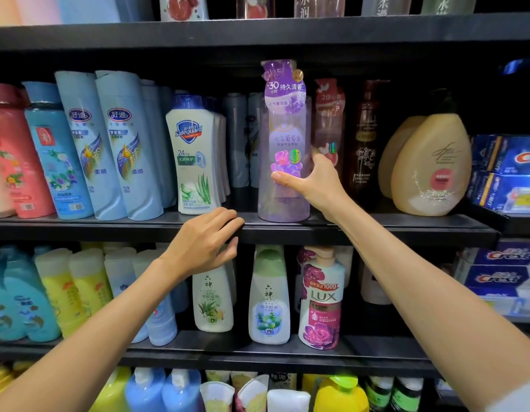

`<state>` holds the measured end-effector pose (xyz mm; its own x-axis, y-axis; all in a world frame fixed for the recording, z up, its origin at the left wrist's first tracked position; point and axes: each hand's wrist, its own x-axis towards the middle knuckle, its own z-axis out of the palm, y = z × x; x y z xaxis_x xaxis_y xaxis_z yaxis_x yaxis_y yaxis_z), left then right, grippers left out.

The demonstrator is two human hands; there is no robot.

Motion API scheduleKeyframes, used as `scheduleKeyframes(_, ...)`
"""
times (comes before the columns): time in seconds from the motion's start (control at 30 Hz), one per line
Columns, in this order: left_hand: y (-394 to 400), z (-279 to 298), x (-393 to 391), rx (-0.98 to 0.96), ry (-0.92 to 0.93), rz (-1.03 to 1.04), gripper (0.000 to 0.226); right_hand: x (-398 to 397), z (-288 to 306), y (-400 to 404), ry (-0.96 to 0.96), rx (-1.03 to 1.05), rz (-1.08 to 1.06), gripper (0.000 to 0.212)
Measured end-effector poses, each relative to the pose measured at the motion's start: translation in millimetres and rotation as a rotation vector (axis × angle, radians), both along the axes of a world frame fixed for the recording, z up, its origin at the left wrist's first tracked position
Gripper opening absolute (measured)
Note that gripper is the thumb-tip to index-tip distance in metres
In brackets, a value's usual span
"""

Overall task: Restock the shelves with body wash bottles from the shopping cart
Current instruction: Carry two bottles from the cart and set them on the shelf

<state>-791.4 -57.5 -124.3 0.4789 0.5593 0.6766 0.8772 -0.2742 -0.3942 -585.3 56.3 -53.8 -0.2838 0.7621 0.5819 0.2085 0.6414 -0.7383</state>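
Note:
A tall clear purple body wash bottle (283,135) with a purple flower label stands upright at the front of the middle shelf (376,226). My right hand (309,181) grips its lower right side, thumb across the front and fingers round the back. A gap lies to the bottle's left, beside a white Safeguard bottle (192,162). My left hand (209,239) rests on the shelf's front edge below that gap, fingers curled over the lip and holding no bottle. The shopping cart is out of view.
A pink clear bottle (329,126), a dark brown bottle (363,144) and tan bottles (433,165) stand right of the purple one. Blue shampoo bottles (121,144) fill the left. Toothpaste boxes (507,173) sit at far right. The shelf below holds a LUX bottle (321,298) and others.

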Motion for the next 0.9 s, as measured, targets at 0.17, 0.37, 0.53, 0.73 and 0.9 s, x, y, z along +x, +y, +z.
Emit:
scheduleKeyframes(0.17,-2,0,2,-0.011,-0.008,0.015,0.030,-2,-1,0,-0.001,-0.002,-0.003,0.086)
scheduleKeyframes(0.37,-2,-2,4,-0.003,-0.025,0.021,0.029,-4,-1,2,-0.002,-0.014,0.029,0.086)
scheduleKeyframes(0.53,-1,-6,2,0.024,-0.029,0.018,0.029,-3,-2,7,0.014,0.014,0.028,0.082)
scheduleKeyframes(0.73,4,-4,-2,0.008,-0.030,0.010,0.028,9,-2,16,-0.055,0.080,0.037,0.092)
scheduleKeyframes(0.9,1,10,-5,-0.138,-0.036,0.030,0.029,46,3,10,-0.116,0.108,0.047,0.068)
